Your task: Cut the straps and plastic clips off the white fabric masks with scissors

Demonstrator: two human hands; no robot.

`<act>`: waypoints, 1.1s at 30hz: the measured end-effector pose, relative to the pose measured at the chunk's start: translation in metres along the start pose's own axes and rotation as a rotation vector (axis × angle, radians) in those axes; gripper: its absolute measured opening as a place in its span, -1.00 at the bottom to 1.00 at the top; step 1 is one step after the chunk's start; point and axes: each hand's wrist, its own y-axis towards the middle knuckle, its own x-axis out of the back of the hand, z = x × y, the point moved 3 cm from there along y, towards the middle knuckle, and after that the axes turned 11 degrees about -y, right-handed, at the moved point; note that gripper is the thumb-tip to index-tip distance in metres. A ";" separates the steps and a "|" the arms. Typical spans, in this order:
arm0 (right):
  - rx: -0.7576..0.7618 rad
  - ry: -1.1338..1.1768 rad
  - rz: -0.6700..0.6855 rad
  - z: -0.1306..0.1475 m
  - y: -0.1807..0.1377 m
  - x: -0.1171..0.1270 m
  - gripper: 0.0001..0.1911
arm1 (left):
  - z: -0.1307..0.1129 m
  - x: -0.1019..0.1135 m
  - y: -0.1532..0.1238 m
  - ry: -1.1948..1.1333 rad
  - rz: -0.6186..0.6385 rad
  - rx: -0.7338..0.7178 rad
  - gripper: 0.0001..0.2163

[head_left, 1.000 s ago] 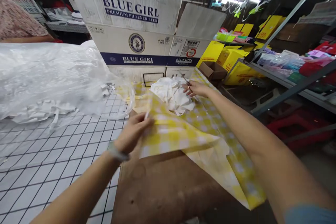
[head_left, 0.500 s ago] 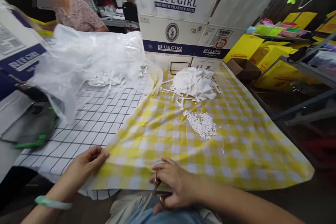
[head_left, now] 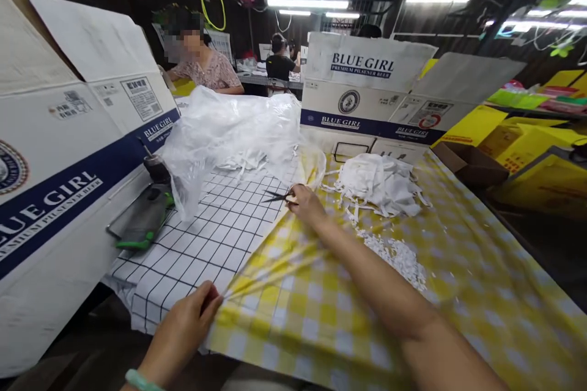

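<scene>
A yellow-and-white checked cloth (head_left: 458, 269) covers the right part of the table. My left hand (head_left: 183, 330) pinches its near left corner, pulling it taut. My right hand (head_left: 306, 204) reaches forward to the cloth's far left edge and holds a pair of scissors (head_left: 279, 197), blades pointing left over the black-gridded white sheet (head_left: 215, 238). A pile of white fabric pieces (head_left: 378, 183) lies on the yellow cloth behind my right hand, with small white scraps (head_left: 398, 255) scattered beside my forearm.
Blue Girl beer cartons stand at the left (head_left: 59, 177) and at the back (head_left: 367, 95). A crumpled clear plastic bag (head_left: 229, 128) lies on the gridded sheet. A grey and green tool (head_left: 142, 220) rests by the left carton. A seated person (head_left: 202, 64) works behind; yellow boxes (head_left: 527, 140) at right.
The view has lifted and swung left. My right hand moved from the cloth's near edge forward to its far left edge with the scissors. My left hand keeps hold of the near corner.
</scene>
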 end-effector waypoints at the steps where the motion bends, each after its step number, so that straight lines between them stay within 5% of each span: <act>1: -0.042 -0.038 0.008 -0.014 0.019 0.000 -0.71 | -0.007 0.003 0.003 0.089 -0.018 -0.042 -0.84; 6: -0.163 -0.146 0.085 -0.050 0.098 0.010 -0.66 | -0.092 -0.012 0.059 0.279 -0.025 -0.314 -0.49; 9: -0.166 -0.173 0.017 -0.051 0.142 0.039 -0.72 | -0.155 -0.044 0.120 0.254 -0.010 -0.415 -0.55; 12: -0.137 -0.186 -0.094 -0.050 0.169 0.072 -0.83 | -0.185 -0.072 0.174 0.242 -0.022 -0.429 -0.60; 14: -0.107 -0.178 -0.121 -0.050 0.168 0.079 -0.86 | -0.181 -0.078 0.197 0.247 -0.064 -0.376 -0.65; 17: -0.035 -0.134 -0.066 -0.051 0.133 0.056 -0.89 | -0.155 -0.067 0.212 0.261 -0.138 -0.286 -0.75; 24: 0.077 0.021 0.070 -0.061 0.044 -0.029 -0.80 | -0.104 0.021 0.273 0.210 -0.423 -0.048 -0.69; 28: 0.074 0.076 0.016 -0.058 0.036 -0.037 -0.81 | -0.107 0.060 0.341 0.134 -0.479 0.097 -0.63; 33: 0.010 0.083 -0.069 -0.062 0.028 -0.053 -0.74 | -0.122 0.069 0.401 -0.007 -0.399 0.080 -0.64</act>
